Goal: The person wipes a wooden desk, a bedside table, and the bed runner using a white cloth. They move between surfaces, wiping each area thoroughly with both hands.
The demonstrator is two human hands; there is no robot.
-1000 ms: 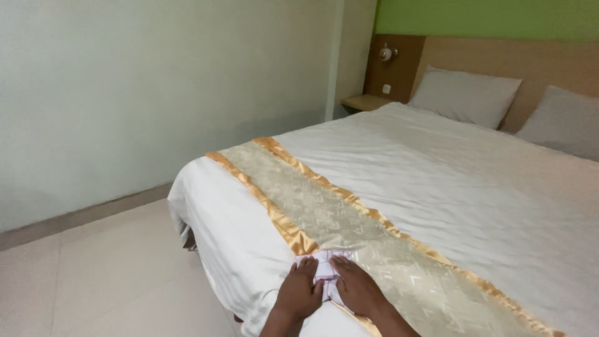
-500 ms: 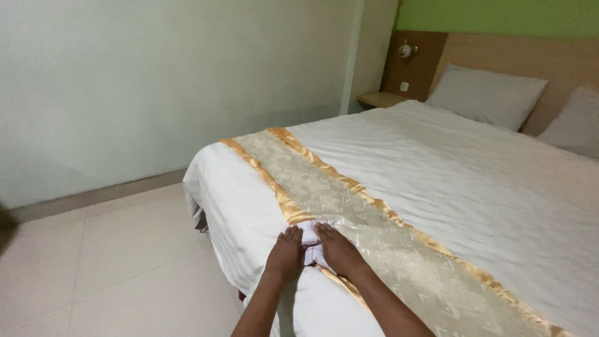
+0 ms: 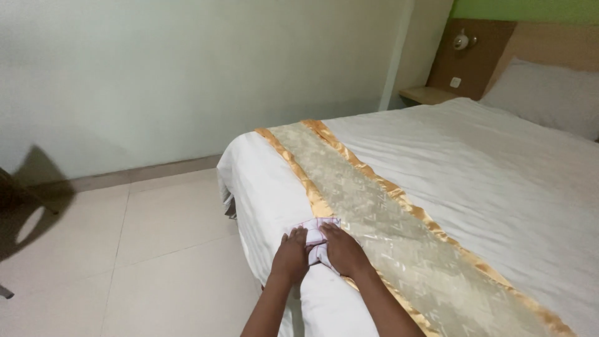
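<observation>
Pressing left hand (image 3: 290,254) and right hand (image 3: 341,249) flat, fingers spread, gripping nothing, pinning small folded white cloth (image 3: 316,238) against gold-trimmed bed runner (image 3: 374,206).

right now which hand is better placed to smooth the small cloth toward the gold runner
Right, probably. The right hand lies on the folded white cloth beside the gold runner; the left hand sits on the plain-sheet side.
</observation>
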